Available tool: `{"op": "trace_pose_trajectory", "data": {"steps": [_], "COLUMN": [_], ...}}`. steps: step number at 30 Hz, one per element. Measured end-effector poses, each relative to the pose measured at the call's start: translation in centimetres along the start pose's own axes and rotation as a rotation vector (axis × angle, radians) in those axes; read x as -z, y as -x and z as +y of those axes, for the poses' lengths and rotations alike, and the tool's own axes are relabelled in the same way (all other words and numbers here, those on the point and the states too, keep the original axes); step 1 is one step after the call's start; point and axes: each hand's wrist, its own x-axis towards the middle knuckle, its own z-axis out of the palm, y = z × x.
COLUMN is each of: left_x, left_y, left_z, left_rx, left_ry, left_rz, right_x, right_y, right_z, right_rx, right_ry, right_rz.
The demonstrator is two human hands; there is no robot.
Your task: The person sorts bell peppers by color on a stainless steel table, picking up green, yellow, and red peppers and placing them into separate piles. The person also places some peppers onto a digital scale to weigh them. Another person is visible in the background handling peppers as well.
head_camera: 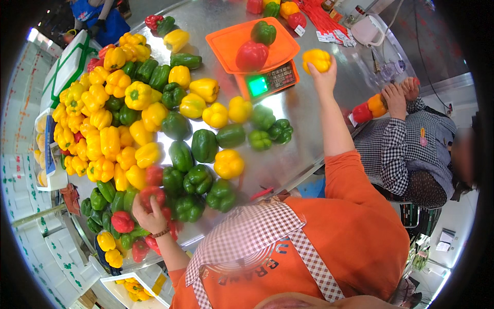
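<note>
My right hand [325, 77] holds a yellow bell pepper [315, 60] over the metal table, to the right of an orange digital scale [283, 79]. On the scale's orange tray [222, 38] lie a red bell pepper [252, 56] and a green bell pepper [264, 33]. Down at the left, my left hand [148, 218] has its fingers around a slightly blurred red bell pepper [151, 196]. Dark green bell peppers [197, 179] lie to the right of that hand. Beyond it spreads a large heap of yellow bell peppers [110, 141].
At right, a co-worker's hands [395, 98] hold a row of red and yellow peppers [368, 109]. Red tape strips [322, 17] with white labels lie beside a pale pitcher [366, 31]. White foam boxes [63, 73] line the left side. Another person [92, 19] stands beyond the table.
</note>
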Motion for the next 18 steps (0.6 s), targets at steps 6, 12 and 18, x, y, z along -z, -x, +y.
{"op": "trace_pose_trajectory", "data": {"steps": [6,12,18], "left_x": [0.0,0.1,0.1], "left_y": [-0.1,0.0,0.0], "left_z": [0.0,0.2,0.2], "left_rx": [-0.016,0.018,0.002], "left_ry": [-0.016,0.005,-0.017], "left_rz": [-0.005,-0.001,0.002], "right_x": [2.7,-3.0,-8.7], "right_y": [3.2,2.2,3.9], "right_z": [7.2,-2.9,-15.1], "right_rx": [-0.166,0.367,0.142], "right_ry": [0.408,0.297,-0.083], "right_rz": [-0.046,-0.213,-0.464]}}
